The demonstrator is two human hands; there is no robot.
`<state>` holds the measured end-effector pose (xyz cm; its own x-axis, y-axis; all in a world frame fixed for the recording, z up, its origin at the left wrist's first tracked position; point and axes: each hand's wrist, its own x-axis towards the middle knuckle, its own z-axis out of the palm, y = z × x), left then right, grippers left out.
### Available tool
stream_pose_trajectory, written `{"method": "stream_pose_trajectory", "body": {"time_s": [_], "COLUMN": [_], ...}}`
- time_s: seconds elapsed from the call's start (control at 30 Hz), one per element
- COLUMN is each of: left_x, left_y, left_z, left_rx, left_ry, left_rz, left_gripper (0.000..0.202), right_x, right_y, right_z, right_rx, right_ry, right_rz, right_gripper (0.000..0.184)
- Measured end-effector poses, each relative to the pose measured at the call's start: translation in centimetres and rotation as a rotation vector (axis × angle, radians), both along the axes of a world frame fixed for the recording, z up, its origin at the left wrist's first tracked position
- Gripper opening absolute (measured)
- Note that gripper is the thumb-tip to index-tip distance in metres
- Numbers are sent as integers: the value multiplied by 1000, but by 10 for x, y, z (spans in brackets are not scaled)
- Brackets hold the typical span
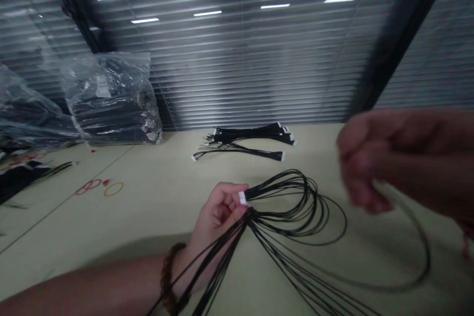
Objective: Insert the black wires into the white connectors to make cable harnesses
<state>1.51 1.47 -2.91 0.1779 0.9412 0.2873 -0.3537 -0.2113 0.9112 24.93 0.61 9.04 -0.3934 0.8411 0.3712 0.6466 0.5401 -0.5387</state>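
My left hand [224, 217] is closed around a wire harness [313, 207] near its white connector [243, 197]. Black wires leave the connector, loop out to the right and come back to the left fingertips. From there the loose wires fan downward to both sides, past the bottom edge of the view. My right hand [400, 158] is raised at the right, blurred, with its fingers pinched on a single wire [418, 237] that curves back toward the bundle. The tip of that wire is hidden in the fingers.
Behind the hands lies a pile of black harnesses [252, 133] with white connectors. Clear plastic bags of wires [111, 108] stand at the back left. Red rubber bands [89, 186] and a yellow rubber band [113, 189] lie on the table [155, 173]. Window blinds [240, 59] rise behind.
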Motion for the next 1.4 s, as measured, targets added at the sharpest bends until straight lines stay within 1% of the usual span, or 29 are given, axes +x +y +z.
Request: {"method": "stream_pose_trajectory", "body": {"time_s": [0.03, 0.07, 0.1, 0.2, 0.23, 0.3, 0.47, 0.63, 0.77, 1.07, 1.13, 1.23, 1.4], "left_x": [0, -1, -1, -1, 0, 0, 1, 1, 1, 1, 1, 0, 0], "left_y": [-1, -2, -4, -10, -12, -14, -16, -17, -18, -17, -17, -17, -18], "left_z": [1, 2, 4, 9, 11, 12, 12, 12, 12, 13, 13, 13, 12], "left_rx": [13, 23, 36, 55, 58, 61, 99, 127, 120, 122, 127, 141, 163], "left_ry": [1, -1, -4, -2, -6, -7, 0, 14, 28, 58, 83, 124, 135], "left_rz": [-11, -22, -33, -48, -48, -65, -124, -123, -116, -131, -123, -108, -107], "left_gripper": [22, 20, 19, 17, 18, 18, 22, 20, 21, 19, 19, 20, 22], "right_x": [-11, -21, -30, -46, -48, -49, -49, -51, -50, -51, -51, -50, -50], "right_y": [-6, -10, -14, -20, -20, -20, -19, -20, -20, -21, -20, -21, -22], "right_z": [-8, -16, -25, -47, -51, -57, -58, -59, -58, -58, -57, -55, -52], "right_rx": [-38, -29, 29, 341, 404, 459, 497, 572, 572, 580, 571, 506, 446], "right_ry": [-36, -85, -141, -259, -266, -269, -299, -275, -275, -278, -269, -261, -302], "right_rz": [70, 119, 140, 101, 104, 118, 122, 115, 150, 137, 137, 120, 120], "right_gripper": [26, 18, 14, 17, 18, 20, 20, 21, 22, 21, 21, 20, 18]}}
